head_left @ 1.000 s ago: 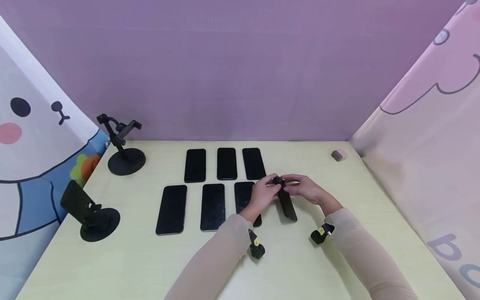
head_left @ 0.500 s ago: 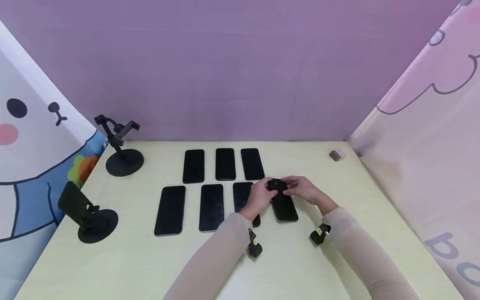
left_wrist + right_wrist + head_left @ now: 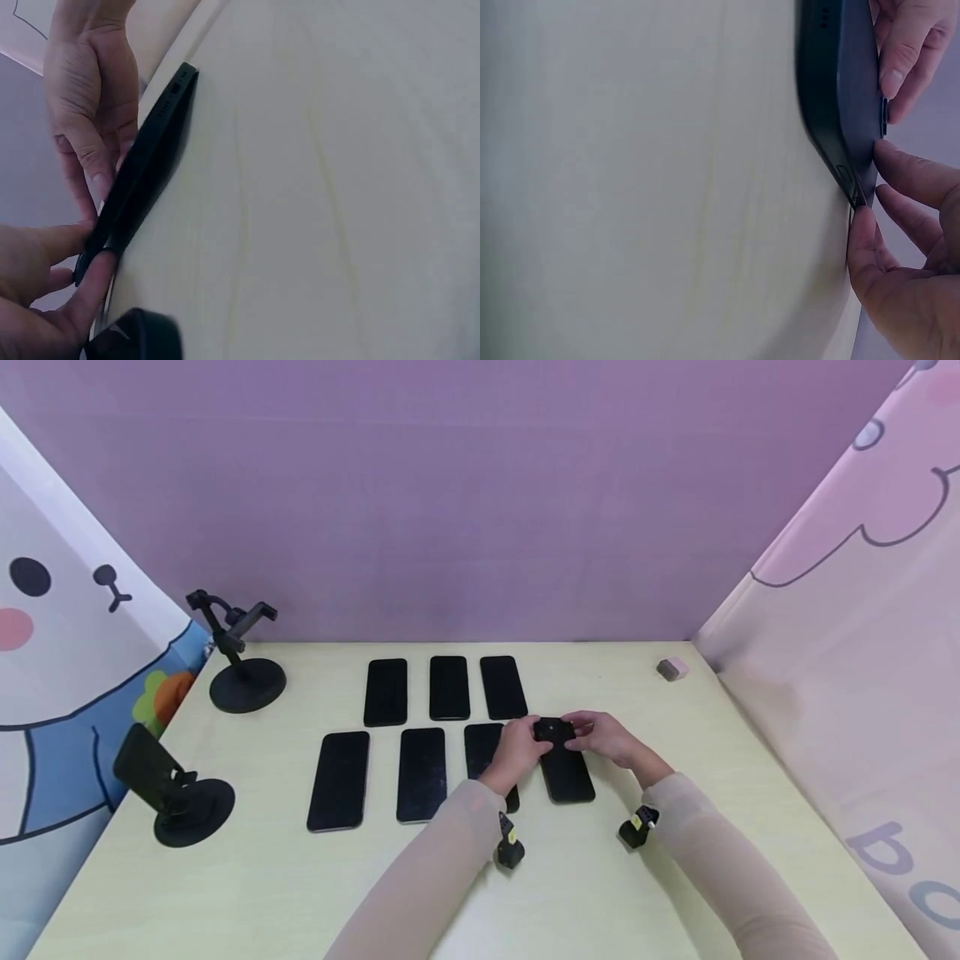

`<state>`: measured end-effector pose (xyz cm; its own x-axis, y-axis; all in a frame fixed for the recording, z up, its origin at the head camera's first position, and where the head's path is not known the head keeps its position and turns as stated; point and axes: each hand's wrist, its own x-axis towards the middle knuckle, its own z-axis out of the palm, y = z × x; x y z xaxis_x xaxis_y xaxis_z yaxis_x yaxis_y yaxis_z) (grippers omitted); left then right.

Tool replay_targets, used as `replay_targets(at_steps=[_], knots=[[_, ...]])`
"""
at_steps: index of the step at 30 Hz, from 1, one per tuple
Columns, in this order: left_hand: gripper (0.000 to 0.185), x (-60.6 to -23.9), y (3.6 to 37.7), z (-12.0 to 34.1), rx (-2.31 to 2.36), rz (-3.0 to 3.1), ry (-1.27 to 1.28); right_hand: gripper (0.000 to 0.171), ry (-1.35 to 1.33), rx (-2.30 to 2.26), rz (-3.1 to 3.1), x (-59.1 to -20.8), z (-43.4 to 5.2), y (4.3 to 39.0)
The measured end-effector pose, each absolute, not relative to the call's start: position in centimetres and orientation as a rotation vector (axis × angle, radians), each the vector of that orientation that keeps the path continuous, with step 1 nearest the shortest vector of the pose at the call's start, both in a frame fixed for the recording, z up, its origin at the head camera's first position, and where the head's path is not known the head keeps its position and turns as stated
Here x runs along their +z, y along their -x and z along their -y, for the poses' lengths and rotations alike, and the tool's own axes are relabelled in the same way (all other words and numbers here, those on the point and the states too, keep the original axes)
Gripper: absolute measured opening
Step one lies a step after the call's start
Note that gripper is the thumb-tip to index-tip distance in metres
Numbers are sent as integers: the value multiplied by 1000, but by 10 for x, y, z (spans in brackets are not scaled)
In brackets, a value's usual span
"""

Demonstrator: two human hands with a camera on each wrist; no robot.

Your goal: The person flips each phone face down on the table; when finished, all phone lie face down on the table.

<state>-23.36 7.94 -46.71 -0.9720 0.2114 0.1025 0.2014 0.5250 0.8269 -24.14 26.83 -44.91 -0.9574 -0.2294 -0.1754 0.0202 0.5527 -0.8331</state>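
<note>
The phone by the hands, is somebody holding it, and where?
Yes. Both hands, left hand and right hand, pinch the black phone at its far end, fingertips on the edges there; the rest lies on the table.

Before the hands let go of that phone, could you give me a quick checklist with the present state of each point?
1. Phone lies flat on the table: ok in the head view; the wrist views suggest its far end may be slightly raised.
2. Left hand pinches the far end: ok.
3. Right hand pinches the same end: ok.
4. Gap to the neighbouring phone: ok, apart.
5. Lined up with the front row: roughly ok.
6. Which face is up: cannot tell.
</note>
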Motion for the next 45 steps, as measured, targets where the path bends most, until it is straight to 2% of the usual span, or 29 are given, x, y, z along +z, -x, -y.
replay_targets(at_steps=[12, 19, 28, 45], knots=[[42, -463, 235, -78, 1270, -2763, -315, 50, 133, -1296, -2563, -452, -263, 244], [45, -459, 236, -71, 1297, -2720, -348, 50, 103, -1191, -2600, -443, -260, 245], [51, -446, 237, -47, 1414, -2642, -345, 47, 137, -1183, -2677, -416, -234, 241], [52, -448, 225, 13, 1509, -2726, -214, 45, 234, -1280, -2616, -422, -189, 242]])
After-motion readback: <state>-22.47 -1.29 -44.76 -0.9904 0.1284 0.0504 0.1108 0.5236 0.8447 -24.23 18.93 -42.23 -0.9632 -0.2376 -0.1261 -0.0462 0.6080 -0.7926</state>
